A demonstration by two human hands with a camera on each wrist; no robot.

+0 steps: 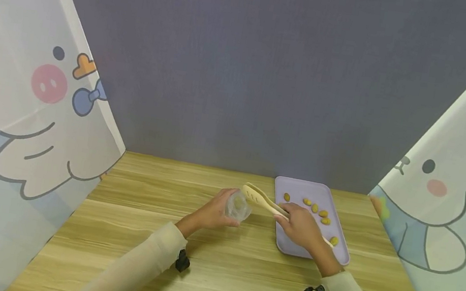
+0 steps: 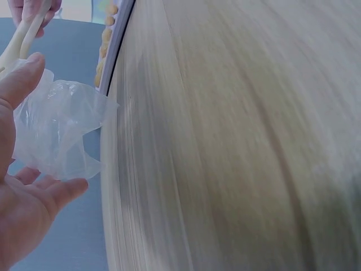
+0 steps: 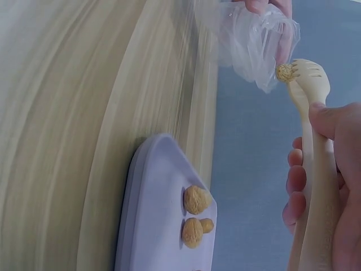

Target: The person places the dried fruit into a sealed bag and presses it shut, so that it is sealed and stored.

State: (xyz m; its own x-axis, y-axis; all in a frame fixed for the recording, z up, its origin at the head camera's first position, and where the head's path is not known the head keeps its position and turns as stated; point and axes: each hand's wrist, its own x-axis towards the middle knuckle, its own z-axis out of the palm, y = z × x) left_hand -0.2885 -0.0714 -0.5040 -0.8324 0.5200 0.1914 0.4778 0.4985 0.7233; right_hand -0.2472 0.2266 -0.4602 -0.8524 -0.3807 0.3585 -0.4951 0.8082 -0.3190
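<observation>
My left hand (image 1: 216,211) holds a thin clear plastic bag (image 1: 238,208), its thumb and fingers spread around the sides and its mouth turned toward the right. My right hand (image 1: 301,225) grips cream-coloured tongs (image 1: 262,200), the thumb on one arm and the fingers curled round the other. In the right wrist view, a wrinkled tan walnut-like nut (image 3: 285,72) is pinched at the tong tips (image 3: 309,76), right at the mouth of the bag (image 3: 248,45). From the left wrist view, the bag (image 2: 56,127) looks crumpled, standing open between thumb and fingers.
Below my right hand, a pale lilac tray (image 1: 290,246) lies on the wood-grain table (image 1: 214,282). Several more nuts (image 1: 315,208) are scattered on it. A grey panel (image 1: 242,77) stands behind, and printed cartoon cloths (image 1: 1,108) hang at both sides.
</observation>
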